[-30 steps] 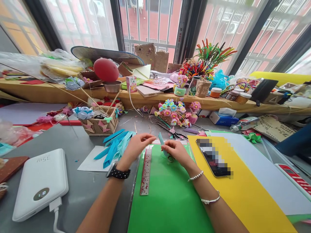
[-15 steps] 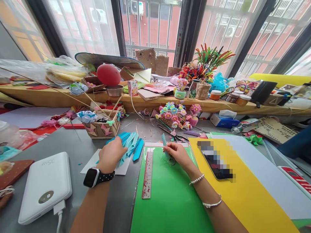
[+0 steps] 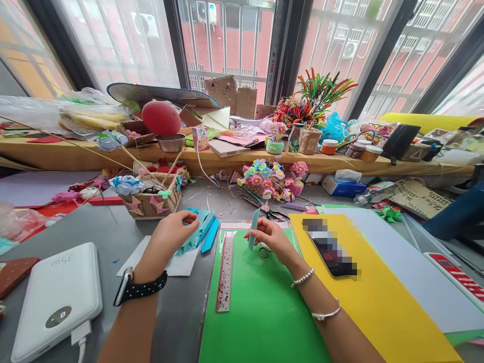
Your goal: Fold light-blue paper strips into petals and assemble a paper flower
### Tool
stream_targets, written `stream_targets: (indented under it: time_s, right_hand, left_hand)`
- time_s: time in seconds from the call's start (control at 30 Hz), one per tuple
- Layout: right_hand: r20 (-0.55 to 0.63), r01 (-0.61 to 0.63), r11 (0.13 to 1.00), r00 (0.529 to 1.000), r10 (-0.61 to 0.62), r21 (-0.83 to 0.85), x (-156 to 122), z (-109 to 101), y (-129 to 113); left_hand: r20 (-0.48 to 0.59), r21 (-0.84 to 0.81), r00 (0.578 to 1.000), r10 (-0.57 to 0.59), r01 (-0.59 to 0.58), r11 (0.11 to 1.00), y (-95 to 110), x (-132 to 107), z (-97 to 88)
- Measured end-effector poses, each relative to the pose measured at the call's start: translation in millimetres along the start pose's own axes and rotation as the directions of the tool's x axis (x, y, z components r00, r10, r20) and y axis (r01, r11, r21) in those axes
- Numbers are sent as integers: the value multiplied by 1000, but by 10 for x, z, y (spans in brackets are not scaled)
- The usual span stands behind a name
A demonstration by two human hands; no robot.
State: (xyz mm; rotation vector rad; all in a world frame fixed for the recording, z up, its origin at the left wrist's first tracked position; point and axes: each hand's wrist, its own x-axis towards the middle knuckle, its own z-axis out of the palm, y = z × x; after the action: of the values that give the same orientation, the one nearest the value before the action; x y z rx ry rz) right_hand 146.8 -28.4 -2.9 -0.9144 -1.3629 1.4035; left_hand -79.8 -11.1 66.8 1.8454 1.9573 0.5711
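Note:
My left hand (image 3: 168, 242), with a watch on the wrist, is at the pile of folded blue paper pieces (image 3: 202, 229). Its thumb and forefinger close on the edge of a light-blue folded piece. The pile lies partly over a white sheet (image 3: 187, 264), with darker blue strips beside the lighter ones. Above the green sheet (image 3: 257, 302), my right hand (image 3: 270, 239) pinches a pale blue folded paper strip (image 3: 253, 227) upright between thumb and fingers. Scissors (image 3: 263, 250) show beneath that hand, mostly their handle loops. To its left lies a clear patterned ruler (image 3: 224, 275).
A white power bank (image 3: 58, 297) with a cable lies at the left. A cardboard basket (image 3: 153, 201) and a bunch of fuzzy flowers (image 3: 268, 176) stand behind the hands. At the right, a phone (image 3: 333, 252) rests on yellow card (image 3: 378, 302).
My left hand has turned and drawn back slightly from over the blue pile, its thumb and forefinger now showing at the pieces. The right hand still holds the strip, now more upright.

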Motion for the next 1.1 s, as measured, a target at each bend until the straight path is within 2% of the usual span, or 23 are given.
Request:
stream_targets:
  time_s: [0.1, 0.17, 0.27, 0.4, 0.57, 0.77, 0.9, 1.1]
  right_hand:
    - [26, 4, 1000, 1000, -4, -23, -5, -2, -29]
    - [30, 4, 999, 1000, -2, -48, -9, 0, -51]
    - [21, -10, 999, 1000, 12, -54, -13, 6, -76]
    - [9, -39, 998, 999, 39, -42, -22, 7, -99]
    - [64, -35, 998, 997, 38, -45, -27, 3, -118]
    - [-16, -72, 982, 997, 70, -173, 2, 59, -73]
    - [-80, -97, 962, 994, 78, -257, 19, 79, -30]
    - [-129, -97, 944, 990, 59, -316, 26, 45, -16]
  left_hand:
    - [141, -326, 981, 136, -84, 942, 116, -18, 98]
    - [202, -482, 962, 182, -64, 874, 195, -37, 207]
    - [279, -623, 927, 251, -24, 782, 301, -69, 370]
    - [336, -685, 908, 248, 55, 726, 357, -81, 501]
    - [331, -726, 911, 248, 78, 683, 318, -43, 583]
    - [232, -702, 955, 184, 33, 711, 337, -15, 767]
    - [168, -724, 968, 189, -9, 690, 388, -38, 845]
    - [230, -778, 951, 208, 51, 626, 428, -89, 844]
